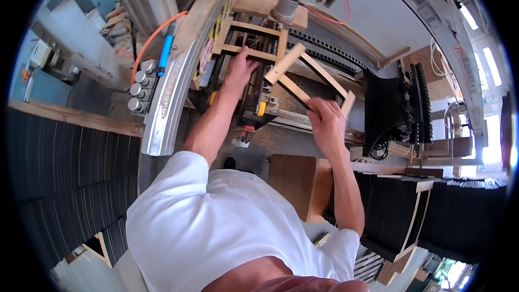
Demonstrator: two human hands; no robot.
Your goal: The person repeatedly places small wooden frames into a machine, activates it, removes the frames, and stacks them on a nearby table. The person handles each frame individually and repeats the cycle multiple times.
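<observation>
My right hand (pixel 327 121) is closed on the near side of a small rectangular wooden frame (pixel 285 66), which it holds tilted over the machine. The frame has pale wooden bars, and the faces of its long sides are black. A second, similar wooden frame (pixel 250 26) lies in the machine, left of the held one. At this frame's near bar is my left hand (pixel 243 67), its thumb and forefinger apart. Whether it presses on the bar or only touches it, I cannot tell. The remaining fingers of that hand are partly hidden.
A metal cylinder (pixel 284 6) stands over the far part of the machine. Along the left runs a metal rail (pixel 168 103) with a blue pen-like tool (pixel 166 54) and round knobs (pixel 138 91). Black stacked pieces (pixel 75 157) line the left. A brown box (pixel 293 184) stands close to my body.
</observation>
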